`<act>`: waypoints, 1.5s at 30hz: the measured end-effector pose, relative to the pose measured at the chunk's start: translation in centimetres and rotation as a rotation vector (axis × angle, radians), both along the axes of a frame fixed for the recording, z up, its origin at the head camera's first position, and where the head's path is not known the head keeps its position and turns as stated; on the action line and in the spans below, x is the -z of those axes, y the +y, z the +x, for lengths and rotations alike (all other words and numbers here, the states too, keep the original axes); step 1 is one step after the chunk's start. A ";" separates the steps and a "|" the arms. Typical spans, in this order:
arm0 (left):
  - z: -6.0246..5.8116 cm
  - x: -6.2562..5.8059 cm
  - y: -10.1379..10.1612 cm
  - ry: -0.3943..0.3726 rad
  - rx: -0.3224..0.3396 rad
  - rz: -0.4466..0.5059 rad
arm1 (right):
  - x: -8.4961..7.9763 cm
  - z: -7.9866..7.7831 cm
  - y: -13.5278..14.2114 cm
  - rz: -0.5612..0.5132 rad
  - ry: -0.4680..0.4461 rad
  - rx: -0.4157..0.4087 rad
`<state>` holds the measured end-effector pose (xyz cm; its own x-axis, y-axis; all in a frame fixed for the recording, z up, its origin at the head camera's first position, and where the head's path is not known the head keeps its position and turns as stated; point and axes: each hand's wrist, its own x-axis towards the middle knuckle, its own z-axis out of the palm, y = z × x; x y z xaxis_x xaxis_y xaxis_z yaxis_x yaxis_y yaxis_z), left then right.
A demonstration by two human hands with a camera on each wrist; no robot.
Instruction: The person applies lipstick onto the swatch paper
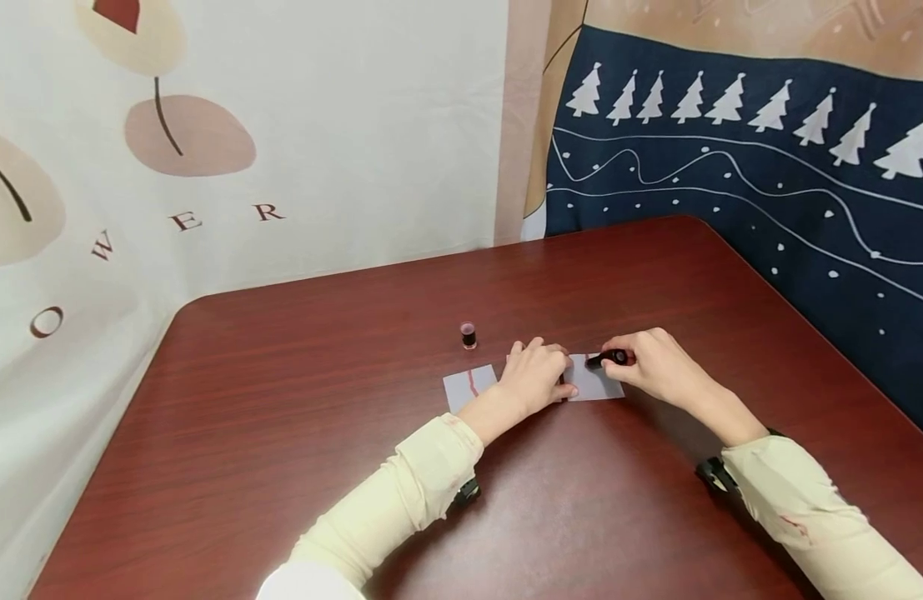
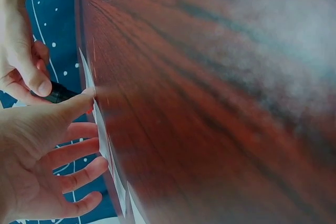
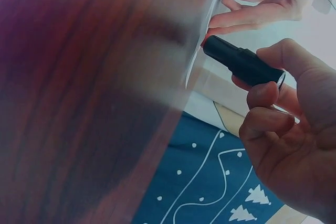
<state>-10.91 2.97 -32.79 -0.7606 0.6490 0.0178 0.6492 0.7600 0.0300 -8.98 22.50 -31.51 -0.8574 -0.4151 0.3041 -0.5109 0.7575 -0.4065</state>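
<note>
My right hand [image 1: 659, 367] pinches a black lipstick [image 3: 244, 61] between thumb and fingers. Its tip is at the paper in the head view, beside a short red mark near the top edge. That white paper [image 1: 598, 387] lies flat, partly covered by my left hand [image 1: 532, 375]. The left fingers are spread and the thumb rests on the paper; a dark strip beside the thumb is mostly hidden. To the left of that hand, a second white paper [image 1: 458, 389] bears a wavy red streak.
A small dark cap [image 1: 469, 336] with a clear upper part stands behind the papers on the reddish-brown table [image 1: 318, 400]. Behind the table hang a pale printed cloth [image 1: 371, 150] and a navy cloth [image 1: 731, 179] with white trees.
</note>
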 end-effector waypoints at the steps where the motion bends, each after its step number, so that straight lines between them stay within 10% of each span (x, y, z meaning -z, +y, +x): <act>1: 0.0 0.1 0.0 0.000 0.002 0.000 | 0.0 0.1 0.0 -0.001 -0.002 0.001; 45: 0.2 0.0 -0.2 0.012 0.006 0.009 | -0.1 0.4 -0.1 -0.016 -0.004 0.002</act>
<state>-10.72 2.74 -32.74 -0.7562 0.6535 0.0327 0.6543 0.7557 0.0286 -8.53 22.37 -31.39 -0.8595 -0.4084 0.3073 -0.5076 0.7519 -0.4207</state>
